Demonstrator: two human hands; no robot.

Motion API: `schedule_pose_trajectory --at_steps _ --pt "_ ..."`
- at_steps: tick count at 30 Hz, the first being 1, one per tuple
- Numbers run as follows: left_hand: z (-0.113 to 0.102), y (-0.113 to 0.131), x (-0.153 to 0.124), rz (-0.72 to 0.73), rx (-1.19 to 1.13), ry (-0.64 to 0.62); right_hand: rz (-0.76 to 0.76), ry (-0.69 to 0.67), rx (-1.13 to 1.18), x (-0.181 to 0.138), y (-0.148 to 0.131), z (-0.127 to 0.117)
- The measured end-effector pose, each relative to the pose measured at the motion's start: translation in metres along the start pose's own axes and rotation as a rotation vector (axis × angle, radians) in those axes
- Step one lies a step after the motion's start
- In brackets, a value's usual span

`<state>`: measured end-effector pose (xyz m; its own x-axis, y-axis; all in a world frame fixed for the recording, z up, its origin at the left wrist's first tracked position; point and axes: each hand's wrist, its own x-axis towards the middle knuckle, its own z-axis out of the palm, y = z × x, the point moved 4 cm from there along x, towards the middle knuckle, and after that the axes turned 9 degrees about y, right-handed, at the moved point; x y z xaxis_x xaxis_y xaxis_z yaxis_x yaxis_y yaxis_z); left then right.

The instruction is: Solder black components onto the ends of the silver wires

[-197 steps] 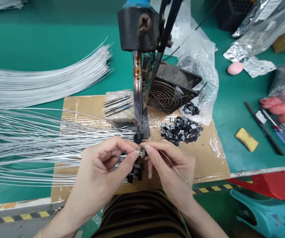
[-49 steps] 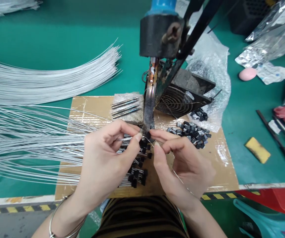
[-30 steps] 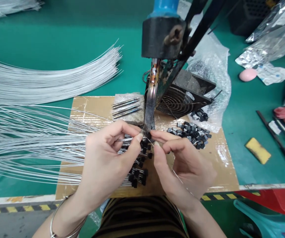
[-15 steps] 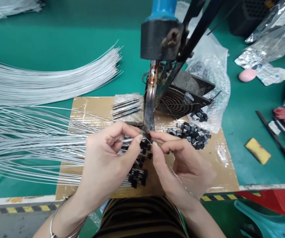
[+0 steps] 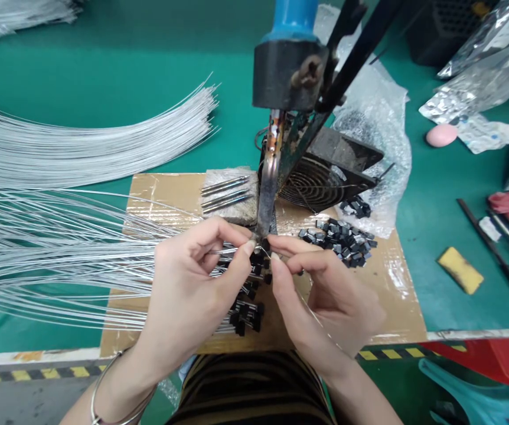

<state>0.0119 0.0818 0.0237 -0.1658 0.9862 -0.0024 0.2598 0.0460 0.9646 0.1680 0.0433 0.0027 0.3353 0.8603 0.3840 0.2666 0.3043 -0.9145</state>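
While my left hand (image 5: 199,283) is pinching a piece (image 5: 258,249) (mostly hidden) at the iron (image 5: 268,183), my right hand (image 5: 332,298) is holding fine wire (image 5: 265,252); wired blocks (image 5: 249,316) are looking done, loose blocks (image 5: 345,241) remaining.

Unlike earlier, the small part (image 5: 258,243) is being held closer to the soldering iron's tip (image 5: 264,221) by the left hand (image 5: 195,280); the thin wire (image 5: 265,252) is being brought to it by the right hand (image 5: 328,295), whose thumb (image 5: 282,280) and forefinger (image 5: 292,242) are being kept apart.

Wires (image 5: 104,248) left, parts pile (image 5: 343,239) right, fan (image 5: 314,180) behind
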Motion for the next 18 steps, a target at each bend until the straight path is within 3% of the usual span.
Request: schedule_pose_trajectory --at_steps 18 --pt "0.0003 -0.0006 -0.0014 -0.01 0.028 0.006 -0.112 0.018 -0.118 0.0012 -0.0052 0.0014"
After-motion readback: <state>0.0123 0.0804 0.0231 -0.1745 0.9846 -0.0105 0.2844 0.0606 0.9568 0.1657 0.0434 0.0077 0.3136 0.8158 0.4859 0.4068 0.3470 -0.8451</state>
